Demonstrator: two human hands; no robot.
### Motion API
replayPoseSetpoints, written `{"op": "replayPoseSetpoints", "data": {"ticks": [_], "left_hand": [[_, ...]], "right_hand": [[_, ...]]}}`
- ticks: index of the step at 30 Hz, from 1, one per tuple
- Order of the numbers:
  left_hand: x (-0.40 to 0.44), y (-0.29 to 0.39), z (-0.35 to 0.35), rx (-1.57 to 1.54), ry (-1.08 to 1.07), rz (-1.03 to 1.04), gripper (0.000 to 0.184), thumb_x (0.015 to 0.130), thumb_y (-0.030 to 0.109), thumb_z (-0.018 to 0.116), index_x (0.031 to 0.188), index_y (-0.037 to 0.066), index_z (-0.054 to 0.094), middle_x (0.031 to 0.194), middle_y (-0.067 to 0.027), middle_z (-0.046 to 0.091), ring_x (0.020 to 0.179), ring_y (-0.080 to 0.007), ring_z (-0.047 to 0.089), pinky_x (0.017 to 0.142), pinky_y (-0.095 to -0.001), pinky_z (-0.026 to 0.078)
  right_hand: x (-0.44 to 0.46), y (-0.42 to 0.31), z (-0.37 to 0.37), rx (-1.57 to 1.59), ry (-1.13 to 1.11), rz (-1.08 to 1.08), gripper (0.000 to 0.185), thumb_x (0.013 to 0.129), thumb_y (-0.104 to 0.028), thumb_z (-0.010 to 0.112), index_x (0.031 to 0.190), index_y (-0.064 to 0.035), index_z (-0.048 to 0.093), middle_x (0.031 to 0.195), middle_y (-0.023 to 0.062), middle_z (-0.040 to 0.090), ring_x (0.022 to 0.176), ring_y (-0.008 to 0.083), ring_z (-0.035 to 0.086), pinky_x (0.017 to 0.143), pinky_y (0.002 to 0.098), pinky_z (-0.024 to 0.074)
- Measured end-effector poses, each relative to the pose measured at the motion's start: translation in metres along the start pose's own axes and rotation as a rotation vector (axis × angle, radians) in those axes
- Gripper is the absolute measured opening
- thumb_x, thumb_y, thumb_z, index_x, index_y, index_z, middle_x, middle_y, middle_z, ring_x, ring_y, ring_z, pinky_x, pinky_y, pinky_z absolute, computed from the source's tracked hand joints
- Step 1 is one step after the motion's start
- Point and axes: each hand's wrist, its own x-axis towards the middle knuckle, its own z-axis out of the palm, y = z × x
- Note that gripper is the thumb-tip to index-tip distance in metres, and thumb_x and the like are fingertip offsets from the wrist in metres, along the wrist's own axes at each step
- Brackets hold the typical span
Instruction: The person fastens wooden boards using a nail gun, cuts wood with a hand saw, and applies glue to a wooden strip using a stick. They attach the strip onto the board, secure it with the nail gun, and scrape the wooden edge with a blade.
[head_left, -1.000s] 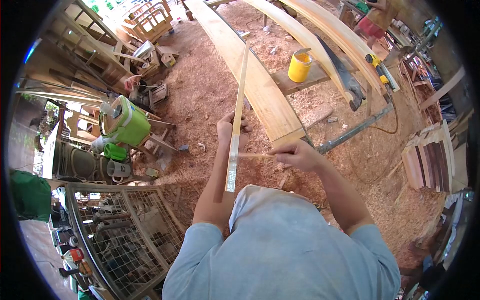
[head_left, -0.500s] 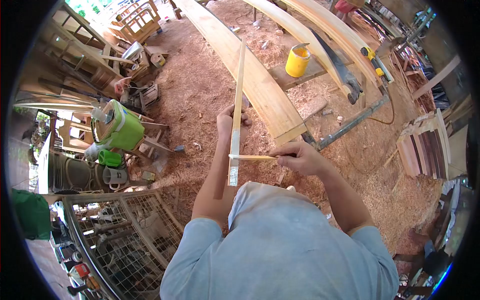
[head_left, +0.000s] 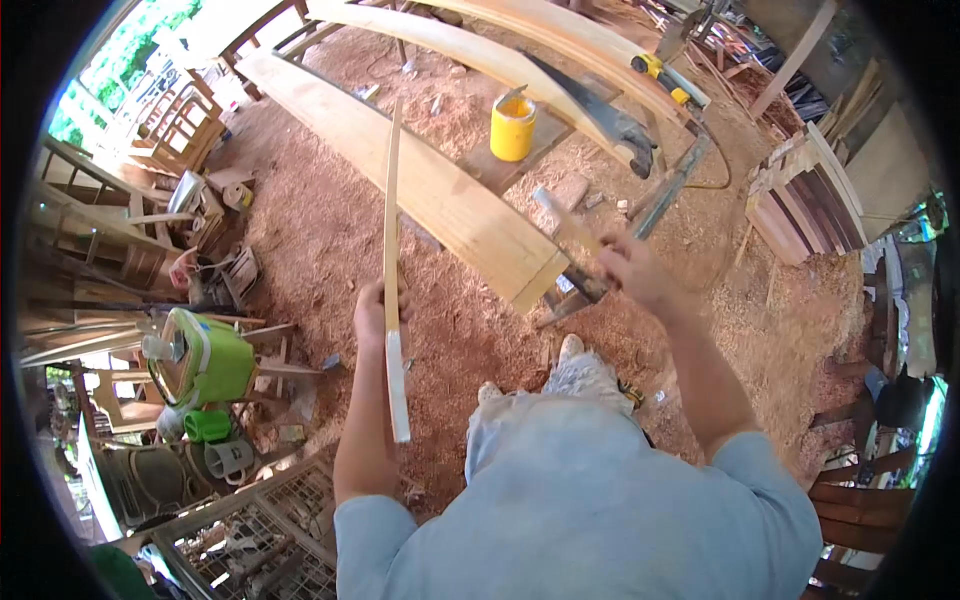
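Observation:
My left hand (head_left: 378,312) is closed around a long thin wooden strip (head_left: 391,220), held lengthwise, its near end coated whitish. In my right hand (head_left: 630,268) is a small flat stick (head_left: 572,224), blurred by motion, with a pale tip pointing up and left. That hand is just right of the near end of a wide pale board (head_left: 470,220). The stick and the strip are apart. Beyond the board stands an open yellow container (head_left: 513,130) with something lying across its top.
Curved boards (head_left: 450,45) extend behind the container. A yellow power tool (head_left: 662,78) lies at the upper right, above stacked wood pieces (head_left: 805,205). On the left are a green cooler (head_left: 215,358) and a wire-mesh frame (head_left: 260,530). Shavings cover the floor (head_left: 300,240).
The view has turned, shifting the boards leftward. My right hand has lifted the stick off the strip and moved it toward the board's end. My left hand keeps hold of the strip.

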Motion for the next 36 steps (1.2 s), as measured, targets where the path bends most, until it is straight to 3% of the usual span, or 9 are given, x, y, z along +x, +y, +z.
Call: {"op": "replayPoseSetpoints", "data": {"ticks": [5, 9, 13, 19, 22, 25, 29, 34, 36], "left_hand": [[-0.024, -0.009, -0.035, 0.867, 0.119, 0.078, 0.036, 0.102, 0.028, 0.045, 0.08, 0.004, 0.059, 0.063, -0.0029, 0.052, 0.053, -0.0124, 0.048, 0.048, -0.0279, 0.039], [-0.051, -0.04, -0.053, 0.937, 0.189, 0.186, 0.03, 0.104, 0.017, 0.048, 0.08, 0.003, 0.058, 0.069, -0.0028, 0.052, 0.066, -0.0105, 0.05, 0.057, -0.0307, 0.041], [-0.083, -0.064, -0.048, 1.339, 0.143, 0.762, 0.017, 0.098, 0.006, 0.053, 0.083, -0.002, 0.053, 0.078, -0.0138, 0.056, 0.067, -0.0311, 0.055, 0.061, -0.0406, 0.046], [-0.144, -0.082, -0.065, 1.595, 0.494, 0.858, 0.01, 0.094, -0.001, 0.057, 0.086, -0.003, 0.052, 0.098, -0.0178, 0.06, 0.085, -0.0388, 0.057, 0.075, -0.0459, 0.047], [-0.172, -0.093, -0.059, 1.587, 0.885, 0.996, 0.01, 0.093, -0.003, 0.059, 0.086, -0.003, 0.051, 0.103, -0.0184, 0.06, 0.092, -0.0394, 0.055, 0.078, -0.0482, 0.045], [-0.193, -0.097, -0.044, 1.717, 0.878, 1.079, 0.016, 0.091, -0.006, 0.059, 0.082, -0.001, 0.046, 0.105, -0.0178, 0.06, 0.091, -0.0388, 0.055, 0.078, -0.05, 0.043], [-0.182, -0.104, -0.022, 1.707, 0.6, 1.152, 0.02, 0.085, -0.007, 0.061, 0.081, 0.003, 0.045, 0.105, -0.0142, 0.062, 0.092, -0.0357, 0.057, 0.08, -0.0489, 0.043], [-0.113, -0.095, 0.031, 1.628, 0.22, 1.171, 0.01, 0.079, 0.002, 0.068, 0.081, 0.005, 0.059, 0.108, -0.0086, 0.063, 0.098, -0.0313, 0.06, 0.084, -0.0468, 0.045], [-0.085, -0.095, 0.044, 1.647, 0.082, 1.105, 0.007, 0.078, 0.005, 0.067, 0.081, 0.006, 0.061, 0.109, -0.0082, 0.063, 0.1, -0.0308, 0.06, 0.085, -0.0463, 0.046]], "right_hand": [[0.114, -0.036, -0.054, -0.486, 0.11, -0.264, 0.032, 0.09, -0.024, 0.066, 0.112, -0.0003, 0.068, 0.092, 0.0165, 0.072, 0.086, 0.0274, 0.071, 0.078, 0.0395, 0.0544], [0.19, -0.073, -0.056, -0.917, 0.129, -0.308, 0.03, 0.089, -0.022, 0.063, 0.111, -0.0037, 0.071, 0.106, 0.0224, 0.071, 0.097, 0.034, 0.071, 0.085, 0.0421, 0.0559], [0.23, -0.107, -0.04, -1.229, 0.054, -0.213, 0.027, 0.089, -0.015, 0.059, 0.11, -0.004, 0.073, 0.111, 0.02, 0.072, 0.104, 0.034, 0.071, 0.089, 0.0435, 0.0563], [0.271, -0.131, -0.006, -1.354, 0.055, -0.423, 0.026, 0.086, -0.017, 0.065, 0.108, -0.0051, 0.073, 0.112, 0.0163, 0.071, 0.107, 0.0307, 0.068, 0.09, 0.0482, 0.0518], [0.284, -0.112, 0.004, -1.07, 0.344, -0.814, 0.028, 0.084, -0.014, 0.069, 0.11, -0.004, 0.068, 0.104, 0.0157, 0.069, 0.106, 0.0293, 0.064, 0.088, 0.0481, 0.0481], [0.234, -0.087, 0.01, -0.408, 0.496, -1.096, 0.022, 0.088, -0.014, 0.066, 0.108, -0.0039, 0.063, 0.098, 0.0138, 0.064, 0.096, 0.0317, 0.061, 0.086, 0.0447, 0.0468], [0.137, 0.009, 0.039, 0.118, 0.097, -0.622, 0.014, 0.092, -0.006, 0.062, 0.104, 0.0004, 0.061, 0.089, 0.01, 0.06, 0.077, 0.018, 0.056, 0.074, 0.0346, 0.0488], [0.051, 0.006, 0.017, -0.307, -1.104, -0.341, 0.027, 0.088, -0.009, 0.068, 0.113, -0.001, 0.066, 0.093, 0.0076, 0.07, 0.089, 0.0143, 0.066, 0.073, 0.0316, 0.0528], [0.023, -0.025, -0.001, -0.125, -1.061, -0.266, 0.03, 0.087, -0.01, 0.07, 0.115, -0.0006, 0.065, 0.095, 0.0086, 0.07, 0.092, 0.0151, 0.067, 0.075, 0.0319, 0.0533]]}}
